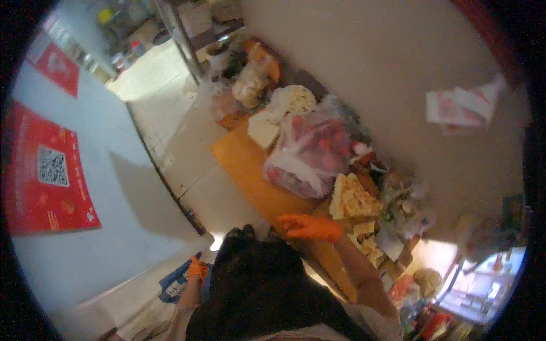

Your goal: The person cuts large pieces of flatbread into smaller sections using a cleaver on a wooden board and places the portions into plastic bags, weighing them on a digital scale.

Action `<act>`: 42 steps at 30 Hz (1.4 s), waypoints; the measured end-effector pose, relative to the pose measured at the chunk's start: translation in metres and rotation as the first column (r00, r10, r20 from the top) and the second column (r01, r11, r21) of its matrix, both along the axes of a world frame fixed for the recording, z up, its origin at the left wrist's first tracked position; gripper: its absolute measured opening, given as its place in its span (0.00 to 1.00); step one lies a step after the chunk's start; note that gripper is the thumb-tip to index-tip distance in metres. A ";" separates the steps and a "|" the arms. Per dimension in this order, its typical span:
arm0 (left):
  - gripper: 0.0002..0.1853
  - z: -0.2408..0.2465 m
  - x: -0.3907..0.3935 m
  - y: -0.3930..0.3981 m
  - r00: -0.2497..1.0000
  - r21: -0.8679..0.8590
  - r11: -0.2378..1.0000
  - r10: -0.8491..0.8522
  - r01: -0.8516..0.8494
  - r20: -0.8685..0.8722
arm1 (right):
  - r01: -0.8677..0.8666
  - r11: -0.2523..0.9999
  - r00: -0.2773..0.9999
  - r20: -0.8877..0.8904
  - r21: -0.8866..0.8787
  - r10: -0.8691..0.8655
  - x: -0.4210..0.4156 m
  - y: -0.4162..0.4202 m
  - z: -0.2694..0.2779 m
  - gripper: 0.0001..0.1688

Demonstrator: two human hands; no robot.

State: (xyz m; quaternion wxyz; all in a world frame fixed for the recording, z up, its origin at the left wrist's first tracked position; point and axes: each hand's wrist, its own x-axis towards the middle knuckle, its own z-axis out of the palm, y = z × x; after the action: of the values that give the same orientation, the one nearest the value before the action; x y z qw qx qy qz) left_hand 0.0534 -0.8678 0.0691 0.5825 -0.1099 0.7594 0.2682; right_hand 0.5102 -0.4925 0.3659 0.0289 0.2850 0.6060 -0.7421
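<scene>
My right hand (313,227), in an orange glove, is over the near edge of an orange-brown table (243,166), fingers pointing left; whether it touches the top I cannot tell. Just beyond it lie wedge-shaped pieces of flatbread or cake (355,197) and smaller pieces (369,243). Clear plastic bags with red contents (313,149) stand mid-table, beside a pale block (263,130) and a round pale item (300,99) in plastic. My left hand (198,269), also orange-gloved, is low at my left side, by a dark blue item with white writing (175,283); its grip is unclear.
A pale wall runs behind the table, with papers (463,106) on it. More bagged goods (249,87) crowd the table's far left end. A tiled floor (170,111) stretches to the left, beside a white surface (128,204) bearing red posters (47,174). Bright openings show at lower right.
</scene>
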 end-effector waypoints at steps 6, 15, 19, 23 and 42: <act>0.20 0.031 -0.001 0.040 0.473 -0.290 0.497 -0.868 0.818 -0.152 | -0.279 0.952 0.960 0.053 0.124 0.274 -0.107 0.040 0.005 0.37; 0.21 0.085 -0.153 0.186 0.886 -0.008 0.917 -0.388 0.399 -0.254 | 0.410 0.896 0.883 -0.173 -0.173 -0.437 -0.304 0.180 -0.064 0.28; 0.24 0.133 -0.226 0.306 0.850 0.022 0.890 -0.429 0.456 -0.306 | 0.891 0.259 0.407 -0.402 0.373 -0.820 -0.304 0.315 -0.056 0.26; 0.31 0.195 -0.197 0.441 0.678 0.125 0.779 -0.439 0.614 -0.589 | 0.075 0.370 0.632 0.243 0.926 -0.736 -0.244 0.322 -0.067 0.43; 0.31 0.138 0.163 0.794 0.422 0.528 0.254 -0.878 0.810 -0.225 | 0.248 0.207 -0.115 0.241 0.946 -0.964 -0.281 0.243 -0.147 0.51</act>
State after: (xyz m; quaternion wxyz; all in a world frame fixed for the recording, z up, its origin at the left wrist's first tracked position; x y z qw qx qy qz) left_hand 0.2159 -0.0737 0.2068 0.6794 0.4759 0.5458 0.1188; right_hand 0.2294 -0.2496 0.2192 -0.1548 0.8842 0.4327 -0.0833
